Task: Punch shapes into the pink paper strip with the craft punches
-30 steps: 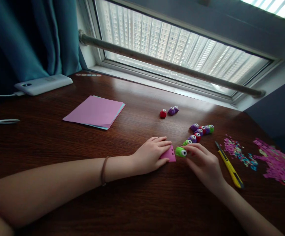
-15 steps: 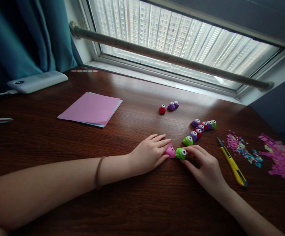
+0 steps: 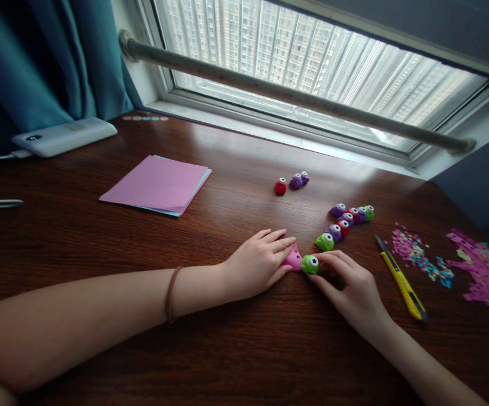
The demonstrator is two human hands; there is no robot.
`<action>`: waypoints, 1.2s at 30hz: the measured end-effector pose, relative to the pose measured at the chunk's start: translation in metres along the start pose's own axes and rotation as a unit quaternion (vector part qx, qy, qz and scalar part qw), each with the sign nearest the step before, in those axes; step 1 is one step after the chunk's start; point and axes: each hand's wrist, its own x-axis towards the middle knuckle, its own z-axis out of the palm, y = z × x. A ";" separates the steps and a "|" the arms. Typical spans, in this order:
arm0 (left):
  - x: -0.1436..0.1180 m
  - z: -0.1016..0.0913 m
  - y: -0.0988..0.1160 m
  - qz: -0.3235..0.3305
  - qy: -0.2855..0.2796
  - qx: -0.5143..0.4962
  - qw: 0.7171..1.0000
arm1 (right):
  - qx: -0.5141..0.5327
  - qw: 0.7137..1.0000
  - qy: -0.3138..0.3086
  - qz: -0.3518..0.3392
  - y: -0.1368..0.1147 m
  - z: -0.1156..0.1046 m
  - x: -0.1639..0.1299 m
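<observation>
My left hand [image 3: 257,263] lies flat on a small pink piece of paper [image 3: 294,258], its fingers stretched out over it and covering most of it. Star-shaped holes show in the part of the paper that sticks out. Between thumb and fingers, my right hand [image 3: 348,280] grips a green craft punch [image 3: 311,264] with a star on its white button. The punch sits at the right tip of the pink paper. Just beyond it, more punches in green, purple and red [image 3: 324,242] stand in a crooked row.
Right of my hand lies a yellow utility knife [image 3: 404,287] with its blade out, beside paper confetti [image 3: 417,254] and punched pink strips [image 3: 487,276]. Farther back are a red punch [image 3: 280,186], purple punches [image 3: 298,180], stacked coloured paper [image 3: 155,183] and a white power bank [image 3: 67,137] near the window.
Both hands, the pink paper and the green punch keep nearly the same positions. The whole view has shifted slightly.
</observation>
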 end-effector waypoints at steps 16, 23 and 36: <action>-0.003 -0.008 0.008 0.036 0.006 0.062 0.997 | -0.033 0.999 0.016 0.028 -0.003 0.009 -0.005; -0.007 -0.013 0.017 0.010 -0.043 0.008 0.999 | -0.046 0.998 0.031 0.024 0.002 0.008 -0.003; -0.009 -0.004 0.014 0.058 0.029 0.022 0.998 | -0.017 0.999 0.028 0.009 0.002 0.008 -0.001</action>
